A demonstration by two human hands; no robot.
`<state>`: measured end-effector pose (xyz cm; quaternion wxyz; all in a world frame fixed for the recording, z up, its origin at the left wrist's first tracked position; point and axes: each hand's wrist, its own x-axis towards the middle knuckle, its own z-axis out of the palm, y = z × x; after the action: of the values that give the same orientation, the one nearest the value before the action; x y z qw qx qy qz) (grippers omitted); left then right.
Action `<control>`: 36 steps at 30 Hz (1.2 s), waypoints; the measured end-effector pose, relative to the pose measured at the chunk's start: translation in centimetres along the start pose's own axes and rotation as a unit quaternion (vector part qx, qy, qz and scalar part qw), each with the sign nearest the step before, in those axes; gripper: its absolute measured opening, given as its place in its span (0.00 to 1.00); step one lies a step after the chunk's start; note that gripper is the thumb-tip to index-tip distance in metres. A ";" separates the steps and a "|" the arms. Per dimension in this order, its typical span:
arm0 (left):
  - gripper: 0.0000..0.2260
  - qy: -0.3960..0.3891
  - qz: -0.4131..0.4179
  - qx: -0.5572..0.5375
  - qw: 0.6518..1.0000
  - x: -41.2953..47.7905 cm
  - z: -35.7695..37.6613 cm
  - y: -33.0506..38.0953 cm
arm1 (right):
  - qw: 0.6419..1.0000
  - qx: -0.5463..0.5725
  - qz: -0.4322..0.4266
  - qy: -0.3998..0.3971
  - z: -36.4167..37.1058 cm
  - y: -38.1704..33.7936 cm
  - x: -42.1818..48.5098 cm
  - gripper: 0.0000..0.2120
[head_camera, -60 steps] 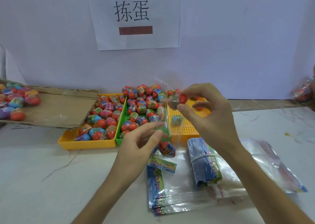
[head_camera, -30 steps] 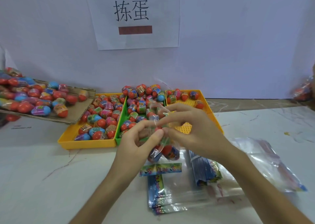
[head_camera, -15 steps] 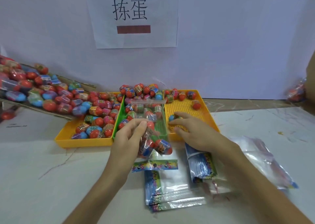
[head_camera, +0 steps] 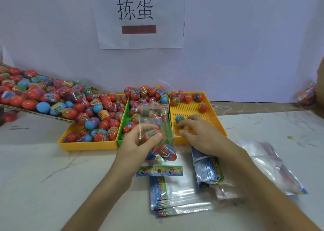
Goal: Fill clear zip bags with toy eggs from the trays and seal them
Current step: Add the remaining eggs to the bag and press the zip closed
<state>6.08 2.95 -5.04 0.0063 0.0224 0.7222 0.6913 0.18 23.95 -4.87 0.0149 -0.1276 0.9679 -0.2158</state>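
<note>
While the left hand [head_camera: 138, 143] holds a clear zip bag [head_camera: 154, 113] upright over the near end of the green tray [head_camera: 119, 140], its grip is closed on the bag's left side, thumb and fingers pinching the plastic. Several toy eggs [head_camera: 165, 151] sit in the bag's bottom, mouth end up.

The right hand [head_camera: 203, 137] is palm-down in the right yellow tray [head_camera: 189, 110], fingertips touching a blue-topped egg [head_camera: 179, 119] near that tray's left wall. Cannot tell whether this grip pinches the egg or only touches it. A few more eggs lie along that tray's far edge.

The three trays sit side by side toward the worktop's [head_camera: 43, 178] far edge. The left yellow tray [head_camera: 87, 145] and the green tray are heaped with eggs. A cardboard sheet [head_camera: 52, 116] loaded with eggs tilts down into the left yellow tray from the left edge.

Toward the near edge:
- a printed strip [head_camera: 159, 171] just below the held bag
- a flat stack of empty bags [head_camera: 175, 195] in front of it
- a banded bundle of bags [head_camera: 208, 169] under the right wrist
- loose clear bags [head_camera: 271, 169] toward the right edge

A paper sign [head_camera: 140, 16] hangs on the wall behind. A blurred filled bag [head_camera: 306, 95] shows at the right edge.
</note>
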 end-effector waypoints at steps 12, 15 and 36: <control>0.07 0.011 0.045 0.028 0.999 0.5 -0.2 -1.0 | 0.944 0.177 -0.015 0.277 -0.6 -0.6 -0.7 0.14; 0.08 0.023 0.075 0.074 0.994 0.5 -0.3 -1.2 | 0.908 0.270 -0.057 0.314 -1.6 -1.6 -1.3 0.12; 0.10 0.019 0.176 0.136 0.975 -0.4 0.1 -0.5 | 0.939 0.240 -0.174 0.171 -1.9 -4.4 -3.0 0.05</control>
<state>6.44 2.99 -5.53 -0.1321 0.1371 0.7939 0.5775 3.97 21.63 -1.39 -0.1587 -0.2476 0.8379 -0.4599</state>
